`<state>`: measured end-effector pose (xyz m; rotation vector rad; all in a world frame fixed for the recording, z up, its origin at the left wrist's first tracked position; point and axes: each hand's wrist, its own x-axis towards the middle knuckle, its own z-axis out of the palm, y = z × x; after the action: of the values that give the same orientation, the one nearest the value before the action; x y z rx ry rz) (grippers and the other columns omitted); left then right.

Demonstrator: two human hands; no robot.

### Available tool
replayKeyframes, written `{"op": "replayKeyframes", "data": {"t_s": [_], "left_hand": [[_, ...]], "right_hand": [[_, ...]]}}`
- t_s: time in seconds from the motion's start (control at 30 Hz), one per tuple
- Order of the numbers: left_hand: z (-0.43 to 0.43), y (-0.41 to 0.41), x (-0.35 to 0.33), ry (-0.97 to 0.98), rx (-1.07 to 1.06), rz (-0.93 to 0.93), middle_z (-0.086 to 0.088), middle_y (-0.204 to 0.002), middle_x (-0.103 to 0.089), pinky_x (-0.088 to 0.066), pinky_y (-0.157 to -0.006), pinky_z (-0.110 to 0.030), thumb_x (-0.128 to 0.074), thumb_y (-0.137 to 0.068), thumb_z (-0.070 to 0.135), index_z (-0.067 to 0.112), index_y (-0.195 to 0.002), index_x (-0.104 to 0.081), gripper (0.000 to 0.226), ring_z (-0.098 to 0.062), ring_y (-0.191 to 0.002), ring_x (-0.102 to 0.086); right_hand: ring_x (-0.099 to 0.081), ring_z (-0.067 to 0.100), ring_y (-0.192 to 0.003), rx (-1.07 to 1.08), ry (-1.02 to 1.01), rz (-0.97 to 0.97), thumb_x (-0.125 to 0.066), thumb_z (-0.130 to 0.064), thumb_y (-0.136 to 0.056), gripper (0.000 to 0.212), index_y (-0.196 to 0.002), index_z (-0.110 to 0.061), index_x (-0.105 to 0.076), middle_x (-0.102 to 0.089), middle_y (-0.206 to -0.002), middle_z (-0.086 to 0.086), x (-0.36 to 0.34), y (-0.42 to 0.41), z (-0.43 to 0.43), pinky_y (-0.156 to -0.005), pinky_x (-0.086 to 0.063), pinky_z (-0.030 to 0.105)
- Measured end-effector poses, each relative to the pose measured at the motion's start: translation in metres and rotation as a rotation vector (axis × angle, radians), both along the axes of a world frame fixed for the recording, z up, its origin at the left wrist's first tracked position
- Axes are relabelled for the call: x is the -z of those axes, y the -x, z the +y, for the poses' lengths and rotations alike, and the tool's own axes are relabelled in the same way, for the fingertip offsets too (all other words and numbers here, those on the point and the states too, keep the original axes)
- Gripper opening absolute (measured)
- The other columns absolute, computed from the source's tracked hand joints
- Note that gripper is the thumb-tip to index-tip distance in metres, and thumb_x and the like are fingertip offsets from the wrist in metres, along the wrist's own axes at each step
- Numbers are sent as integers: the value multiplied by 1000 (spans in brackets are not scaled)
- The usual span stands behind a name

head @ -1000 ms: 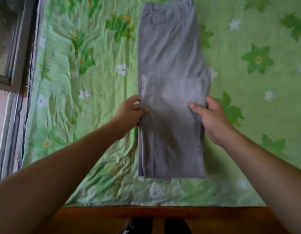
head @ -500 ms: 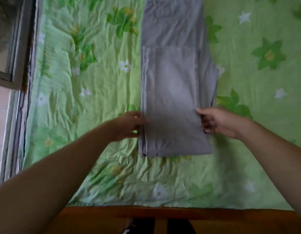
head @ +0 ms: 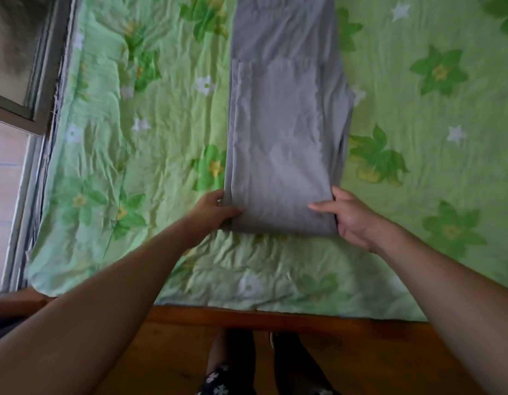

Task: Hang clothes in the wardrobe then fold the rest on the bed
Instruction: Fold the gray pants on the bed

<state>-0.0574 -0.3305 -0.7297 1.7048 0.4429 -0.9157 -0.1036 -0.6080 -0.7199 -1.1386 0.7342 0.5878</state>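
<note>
Left hand (head: 211, 209), right hand (head: 352, 216) — on trousers (head: 278, 138)

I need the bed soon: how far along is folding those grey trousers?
Done: the grey trousers lie on the green bedspread, legs folded up once. In hand: the left hand and right hand grip the near fold's corners. Left: probably another fold; no other clothes are in view.

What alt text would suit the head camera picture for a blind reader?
A left hand and a right hand grip the near corners of folded grey trousers lying on a green flowered bedsheet. A wooden bed edge runs along the bottom, and a window frame stands at the left.
</note>
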Motion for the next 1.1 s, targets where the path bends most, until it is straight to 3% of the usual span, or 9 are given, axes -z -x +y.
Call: {"op": "replayKeyframes", "data": {"t_s": [0.07, 0.17, 0.33, 0.47, 0.63, 0.77, 0.87, 1.0, 1.1], "left_hand": [[3, 8, 1, 18, 18, 24, -12, -93, -71, -54, -54, -21, -68, -91, 2, -3, -117, -62, 27, -11, -67, -69], [7, 14, 0, 57, 27, 25, -5, -89, -75, -55, -60, -20, -68, -92, 5, 1, -112, -64, 21, -11, -73, -72], [17, 46, 2, 22, 102, 161, -13, -104, -74, -61, -75, -34, -71, -90, 9, 8, -115, -65, 25, -23, -89, -73], [17, 80, 8, 41, 88, 261, -9, -103, -75, -61, -74, -34, -72, -90, 9, 13, -113, -65, 24, -23, -91, -74], [7, 30, 9, 72, -112, 105, -13, -91, -66, -55, -73, -35, -63, -95, 13, 8, -100, -69, 9, -26, -81, -63], [-18, -43, 8, 116, -223, -66, -13, -93, -64, -46, -76, -41, -65, -94, 11, 5, -110, -66, 17, -26, -81, -57], [-42, -95, 14, 78, -247, -172, -15, -97, -69, -53, -74, -34, -68, -92, 8, 0, -108, -65, 18, -24, -82, -65], [-54, -134, 20, -14, -201, -302, -9, -91, -73, -56, -70, -31, -65, -89, -1, 14, -91, -62, 16, -17, -75, -68], [-46, -161, 17, 17, -164, -331, -6, -91, -75, -54, -66, -27, -66, -90, 2, 11, -98, -63, 13, -13, -76, -67]], "right_hand": [[-70, 27, -96, -52, 72, 53, -62, 13, -86, 43, -127, 1, -58, -70, -117, 18, 7, 13, 2, -93, -57, 44], [-65, 32, -109, -97, 202, 12, -61, 15, -87, 42, -125, -3, -59, -67, -122, 19, 14, 20, 3, -103, -50, 47], [-70, 25, -101, -164, 207, 89, -65, 11, -87, 40, -124, -5, -61, -71, -117, 14, 22, 56, -1, -91, -56, 41], [-72, 26, -99, -134, 122, 208, -66, 6, -89, 38, -124, -7, -61, -74, -111, 11, 28, 88, 0, -89, -57, 42], [-75, 22, -83, -27, 74, 125, -67, -2, -89, 17, -105, -3, -72, -78, -94, 12, 24, 36, -3, -71, -61, 31], [-72, 26, -86, 77, 133, -45, -63, -2, -91, 13, -99, -8, -70, -75, -98, 15, 19, -48, -2, -85, -58, 39], [-72, 24, -78, 115, 251, -79, -65, -1, -90, 12, -99, -8, -70, -75, -88, 10, 24, -103, -1, -82, -57, 42], [-72, 30, -89, 134, 444, -124, -67, -3, -89, 13, -97, -12, -72, -75, -90, 9, 25, -133, 5, -83, -58, 46], [-72, 27, -87, 113, 496, -224, -69, -8, -87, 8, -93, -13, -72, -77, -91, 8, 13, -151, -1, -83, -58, 49]]}}
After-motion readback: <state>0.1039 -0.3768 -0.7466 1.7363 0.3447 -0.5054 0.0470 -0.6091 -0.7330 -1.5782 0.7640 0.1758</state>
